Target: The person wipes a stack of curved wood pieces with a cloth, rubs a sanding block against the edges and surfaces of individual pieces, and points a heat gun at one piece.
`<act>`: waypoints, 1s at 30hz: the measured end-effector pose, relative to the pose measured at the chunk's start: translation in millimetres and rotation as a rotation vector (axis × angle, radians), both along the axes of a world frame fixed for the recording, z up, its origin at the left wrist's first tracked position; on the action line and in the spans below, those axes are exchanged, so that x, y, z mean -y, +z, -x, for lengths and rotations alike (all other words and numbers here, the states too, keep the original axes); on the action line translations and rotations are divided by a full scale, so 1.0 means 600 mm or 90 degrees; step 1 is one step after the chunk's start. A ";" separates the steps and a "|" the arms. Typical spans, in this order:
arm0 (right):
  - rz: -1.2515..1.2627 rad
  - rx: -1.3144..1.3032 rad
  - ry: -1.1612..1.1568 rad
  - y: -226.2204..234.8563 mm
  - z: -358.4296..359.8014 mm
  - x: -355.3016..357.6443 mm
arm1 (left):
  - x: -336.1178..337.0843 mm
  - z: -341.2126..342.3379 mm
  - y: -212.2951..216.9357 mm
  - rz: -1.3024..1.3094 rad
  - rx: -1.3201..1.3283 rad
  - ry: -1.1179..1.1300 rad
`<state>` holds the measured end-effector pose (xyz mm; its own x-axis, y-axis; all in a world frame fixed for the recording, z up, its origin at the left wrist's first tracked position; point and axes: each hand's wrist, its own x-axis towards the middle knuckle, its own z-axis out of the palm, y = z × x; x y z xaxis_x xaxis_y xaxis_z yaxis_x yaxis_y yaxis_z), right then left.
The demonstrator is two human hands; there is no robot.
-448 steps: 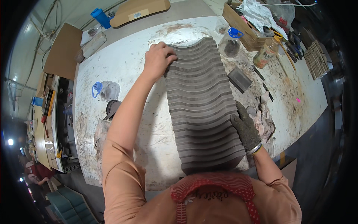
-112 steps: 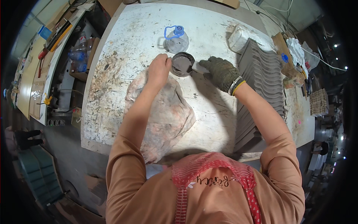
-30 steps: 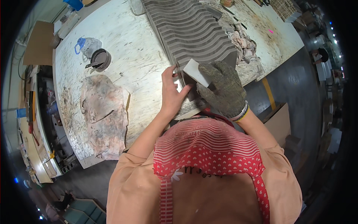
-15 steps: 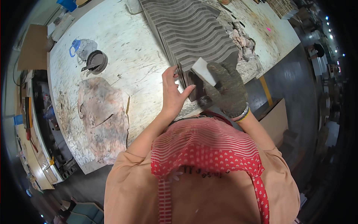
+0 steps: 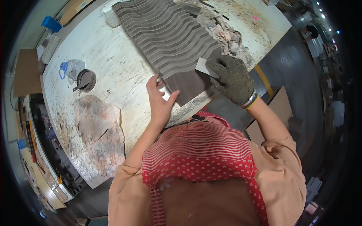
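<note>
A long grey panel point(image 5: 169, 45) with wavy, ridged bands and a flat near end lies slanting across the table. My bare left hand point(image 5: 161, 101) holds its left edge by the near corner, the curled fingertips at the side and the thumb apart from them, nearer the corner. A thick dark, stained glove covers my right hand point(image 5: 234, 80). Its fingers are closed on a white flat block point(image 5: 206, 67), which is tilted over the panel's right side near the close end. Whether the block touches the surface, I cannot tell.
A stained cloth point(image 5: 100, 132) lies left on the white table point(image 5: 128, 71). Beyond it are a round tub point(image 5: 86, 80) with dark paste and a clear jug point(image 5: 73, 69) with a blue handle. Crumpled rags point(image 5: 230, 39) border the panel's right. Cardboard point(image 5: 273, 113) stands beyond the table's edge.
My right hand has moved the white block rightward across the panel's near end, baring the flat surface there. My left hand stays at the left edge. The whole view has shifted.
</note>
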<state>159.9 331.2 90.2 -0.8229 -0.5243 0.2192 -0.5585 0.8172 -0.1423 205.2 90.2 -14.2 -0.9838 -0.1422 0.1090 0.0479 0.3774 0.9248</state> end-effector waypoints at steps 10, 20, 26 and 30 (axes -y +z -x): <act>-0.123 0.041 0.082 0.073 0.080 -0.052 | -0.002 -0.006 -0.002 -0.012 -0.003 0.003; 0.179 0.028 -0.189 0.017 0.064 -0.093 | -0.001 -0.006 -0.003 -0.028 0.007 0.016; 0.071 -0.219 0.142 0.020 0.031 0.021 | 0.000 0.000 -0.014 -0.031 -0.015 0.003; 0.161 -0.068 0.138 0.031 0.030 0.105 | 0.003 0.000 -0.009 -0.041 -0.021 -0.006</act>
<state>142.2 268.0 108.5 -0.6639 -0.6022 0.4434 -0.7377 0.6248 -0.2559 205.3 88.6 -19.4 -0.9811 -0.1402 0.1331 0.0828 0.3171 0.9448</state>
